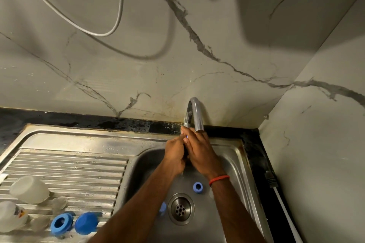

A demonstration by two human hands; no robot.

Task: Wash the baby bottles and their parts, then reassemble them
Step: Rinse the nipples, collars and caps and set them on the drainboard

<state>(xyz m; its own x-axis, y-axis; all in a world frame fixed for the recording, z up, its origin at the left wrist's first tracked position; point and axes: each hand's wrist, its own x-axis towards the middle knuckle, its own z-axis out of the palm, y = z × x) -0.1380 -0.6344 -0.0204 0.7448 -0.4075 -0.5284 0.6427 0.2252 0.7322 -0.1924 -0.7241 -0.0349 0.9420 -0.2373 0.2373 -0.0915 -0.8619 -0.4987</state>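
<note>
Under the spout of the chrome tap (pixel 196 113), my left hand (pixel 174 156) and my right hand (pixel 200 153) are pressed together over the sink basin (pixel 227 165). Between their fingers they hold a small part (pixel 186 136), of which only a sliver of blue shows. A blue ring (pixel 198 187) lies in the basin near the drain (pixel 180 208). Another blue piece (pixel 163 208) peeks out from behind my left forearm. On the drainboard lie a blue collar ring (pixel 61 223), a blue cap (pixel 86 223), a clear cap (pixel 29 189), a clear teat (pixel 59 202) and a clear bottle (pixel 8 217).
The ribbed steel drainboard (pixel 69 165) lies left of the basin. A marble wall rises close behind the tap and on the right. A white hose with a grey fitting (pixel 271 180) runs along the black counter at the right. Cables hang on the wall above.
</note>
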